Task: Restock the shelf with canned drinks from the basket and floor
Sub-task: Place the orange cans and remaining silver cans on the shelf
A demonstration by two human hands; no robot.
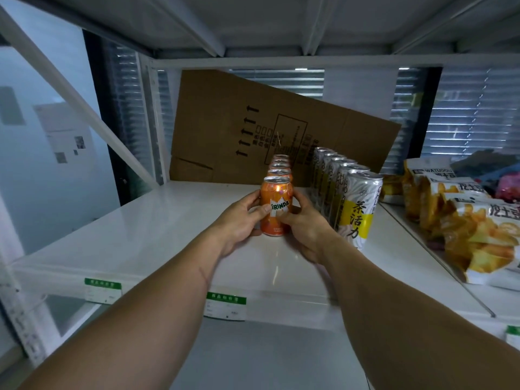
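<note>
Left hand (239,220) and right hand (302,223) grip the upright Mirinda can (276,204) on the white shelf (140,237); open surface lies left, tall tea cans (357,204) just right.

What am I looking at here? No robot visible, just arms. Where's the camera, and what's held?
No robot: a person works bare-handed, filmed by one wide-angle camera worn on the head, looking forward and down. The left hand and right hand both have a grip on the front orange Mirinda can, which stands upright on the white shelf at the head of a row of orange cans. To its right stands a row of taller silver-and-yellow cans, then chip bags. Flattened cardboard leans at the back.
</note>
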